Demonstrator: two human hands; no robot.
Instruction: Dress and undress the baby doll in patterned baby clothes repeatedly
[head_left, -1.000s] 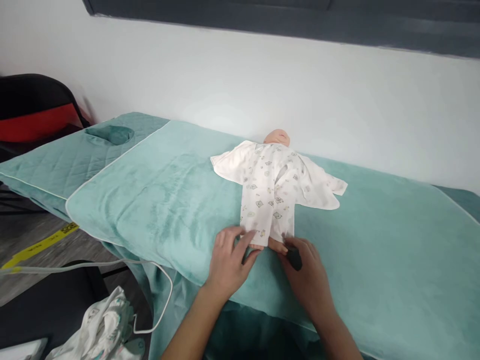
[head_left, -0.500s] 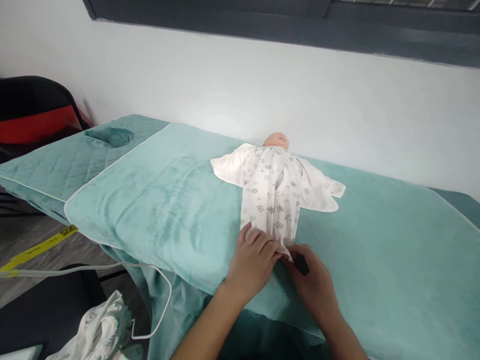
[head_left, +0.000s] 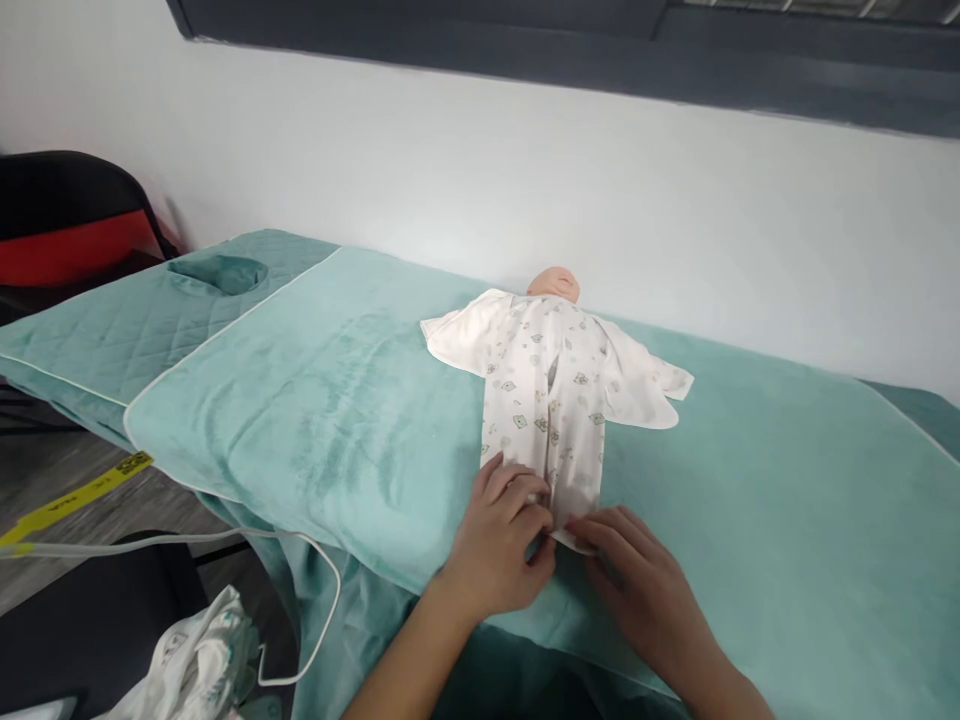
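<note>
Both sides at the near end, clock centred on the garment (head_left: 517,395): at 7, left hand (head_left: 495,545), fingers curled over the cloth's lower end, thumb close to index; can't tell if that grip pinches fabric. At 5, right hand (head_left: 645,575), fingertips on the opposite lower corner, thumb mostly hidden, pinch also unclear. Garment is white, printed, spread on the bench (head_left: 750,500), sleeves (head_left: 649,385) out at 10 and 3, slit (head_left: 552,372) along the front middle. Risk: hard tug toward 6 could drag everything nearside, as nothing visible pins it; uneven pull might skew the front or widen that slit. Farthest, 12: doll's head (head_left: 553,284), near the wall (head_left: 420,170); sliding cloth could pull it along.
</note>
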